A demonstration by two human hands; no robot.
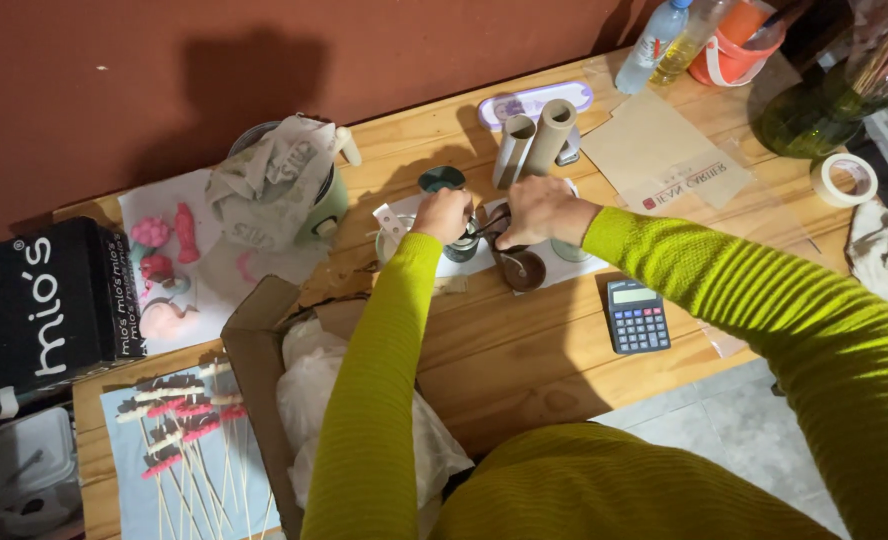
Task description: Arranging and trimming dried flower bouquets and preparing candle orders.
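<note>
Sleeves: my two yellow-green knit sleeves lie closest to my eyes and run up toward the calculator's far side.
Calculator (636,316): dark, small, pale screen strip at its top, flat on the wooden bench (524,360); I place everything else from it.
Left hand (444,213): up and left of the calculator, curled shut over the rim of a small dark jar (461,247); how tight the grip is, I cannot tell.
Right hand (536,208): straight up from the calculator, fingers bent down and closed at the same jar, just beside my left hand; what they pinch is hidden.
White sheet (564,268): paper under the jar, just above the calculator.
Brown lid (524,270): round, dark, on the sheet, up-left of the calculator.
Cardboard tubes (534,145): two beige rolls standing side by side, beyond my hands, further up from the calculator.
Brown paper bag (654,150): flat, with a small red mark and dark print at its near edge, up and right of the calculator.
Tape roll (844,178): pale ring, far right of the calculator.
Black box (49,305): large white lettering on its top and side, far left of the calculator at the bench's end.
Open carton (264,380): brown cardboard with white wrapping inside, left of the calculator.
Blue sheet (189,460): holds pink, white and brown shapes on sticks, down-left of the calculator.
Bottles (664,40): clear plastic, beside an orange tub, far up from the calculator.
</note>
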